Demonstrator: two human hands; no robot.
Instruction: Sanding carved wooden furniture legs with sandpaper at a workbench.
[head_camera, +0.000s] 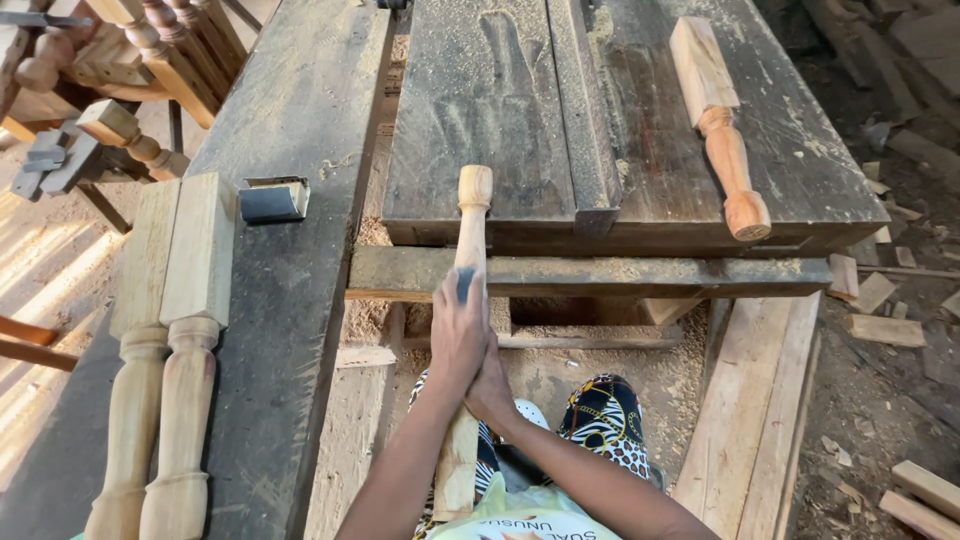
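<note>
In the lower middle of the frame we see both bare hands wrapped around a turned wooden leg (468, 300) that runs upright through the picture, its knobbed end resting against the front edge of the dark workbench (300, 110) and its lower squared end down near the person's lap. The left hand (457, 335) sits higher on the leg, fingers closed over it and pressing a small dark piece, which looks like sandpaper (466, 284), against the wood. The right hand (491, 388) sits just below and partly behind the left one, also clasped on the leg, so both hands touch each other. At the lower left of the frame two more turned legs (165, 350) lie side by side on the bench, touching along their length, with their square blocks toward the top. Just right of those blocks lies a small dark block with a pale frame (273, 200); we cannot tell what it is. At the upper right another turned leg (718, 120) lies slanted on the bench top, well apart from the hands. Sawdust (590, 375) covers the ground under the bench in the centre, and wood offcuts (885, 320) lie scattered along the right edge. In the upper left corner we make out more turned wooden pieces (150, 45) stacked together.
</note>
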